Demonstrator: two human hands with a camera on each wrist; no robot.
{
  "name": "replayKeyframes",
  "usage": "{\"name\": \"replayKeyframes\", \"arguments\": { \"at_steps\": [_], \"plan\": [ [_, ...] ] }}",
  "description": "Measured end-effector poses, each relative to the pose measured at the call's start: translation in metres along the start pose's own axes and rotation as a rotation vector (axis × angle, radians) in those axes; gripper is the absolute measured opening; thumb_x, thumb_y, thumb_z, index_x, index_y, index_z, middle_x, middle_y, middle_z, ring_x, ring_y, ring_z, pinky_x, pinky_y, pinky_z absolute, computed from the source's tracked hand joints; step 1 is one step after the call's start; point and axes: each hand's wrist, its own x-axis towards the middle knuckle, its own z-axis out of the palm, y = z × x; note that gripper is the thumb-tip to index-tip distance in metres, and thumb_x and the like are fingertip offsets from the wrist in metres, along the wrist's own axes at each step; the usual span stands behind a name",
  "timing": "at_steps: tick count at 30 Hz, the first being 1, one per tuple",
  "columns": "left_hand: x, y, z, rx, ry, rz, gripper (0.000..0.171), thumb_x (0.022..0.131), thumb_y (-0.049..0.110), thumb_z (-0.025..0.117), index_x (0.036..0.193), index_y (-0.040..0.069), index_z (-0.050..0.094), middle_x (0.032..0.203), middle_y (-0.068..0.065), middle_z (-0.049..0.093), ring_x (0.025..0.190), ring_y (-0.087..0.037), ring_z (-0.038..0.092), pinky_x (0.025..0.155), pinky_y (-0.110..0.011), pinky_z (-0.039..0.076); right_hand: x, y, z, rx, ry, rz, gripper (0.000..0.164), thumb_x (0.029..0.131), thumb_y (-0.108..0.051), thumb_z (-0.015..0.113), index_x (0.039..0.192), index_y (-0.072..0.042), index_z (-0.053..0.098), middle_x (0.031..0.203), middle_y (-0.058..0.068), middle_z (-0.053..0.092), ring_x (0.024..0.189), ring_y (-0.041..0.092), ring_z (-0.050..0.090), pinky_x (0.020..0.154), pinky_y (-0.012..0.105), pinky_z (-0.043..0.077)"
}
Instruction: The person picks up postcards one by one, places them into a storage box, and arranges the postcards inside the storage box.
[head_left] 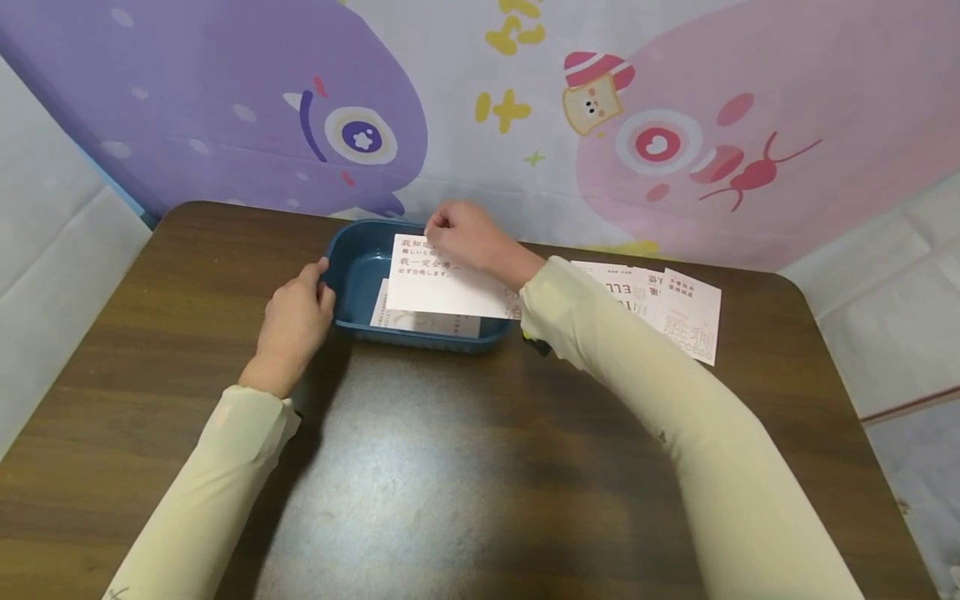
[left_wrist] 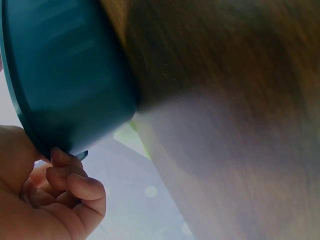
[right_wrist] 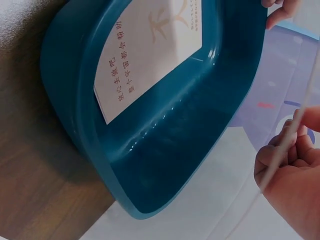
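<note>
Right grip [head_left: 476, 242] pinches a card [head_left: 442, 292], the bin [head_left: 356, 267] beneath it held by the left grip [head_left: 292, 325]; a slack pinch could drop the card askew.

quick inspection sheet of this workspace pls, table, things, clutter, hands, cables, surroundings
Surface: dark brown wood-grain table, glare near its middle
Job's things: blue-green rounded rectangular plastic-looking bin; white printed paper card inside it; another held card above it; overlapping white cards to the right
Clutter: small dark-and-yellow object, mostly hidden by the pale yellow right sleeve
Left hand: grips the bin's left end
Right hand: pinches the held card
Cables: nothing seen
Surroundings: backdrop printed with purple and pink cartoon creatures
</note>
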Motion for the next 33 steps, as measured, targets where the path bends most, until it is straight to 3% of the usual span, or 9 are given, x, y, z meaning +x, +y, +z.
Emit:
{"name": "replayKeyframes", "arguments": {
  "at_steps": [18, 26, 33],
  "plan": [
    [0.001, -0.001, 0.000, -0.005, -0.003, -0.013, 0.047, 0.096, 0.009, 0.039, 0.139, -0.008, 0.045, 0.123, -0.038, 0.060, 0.084, -0.042, 0.054, 0.082, -0.061, 0.049, 0.008, -0.007, 0.009, -0.002, -0.021, -0.019, 0.028, 0.096, -0.018, 0.044, 0.108, -0.002, 0.064, 0.115, 0.011, 0.066, 0.095, 0.018, 0.055, 0.096, 0.037, 0.047],
    [0.002, -0.001, 0.001, -0.013, 0.004, -0.015, 0.046, 0.095, 0.008, 0.040, 0.139, -0.008, 0.045, 0.124, -0.038, 0.060, 0.087, -0.043, 0.056, 0.085, -0.062, 0.049, 0.010, -0.009, 0.014, 0.020, -0.011, -0.047, 0.026, 0.095, -0.016, 0.045, 0.102, -0.001, 0.066, 0.110, 0.012, 0.067, 0.091, 0.018, 0.055, 0.094, 0.037, 0.048],
    [0.002, -0.003, 0.002, -0.022, 0.010, -0.008, 0.046, 0.095, 0.008, 0.041, 0.138, -0.008, 0.046, 0.124, -0.038, 0.060, 0.090, -0.045, 0.057, 0.086, -0.063, 0.048, 0.014, -0.011, 0.020, -0.006, -0.009, -0.046, 0.029, 0.096, -0.017, 0.045, 0.106, -0.002, 0.067, 0.114, 0.012, 0.068, 0.095, 0.019, 0.057, 0.095, 0.038, 0.049]
  ]
}}
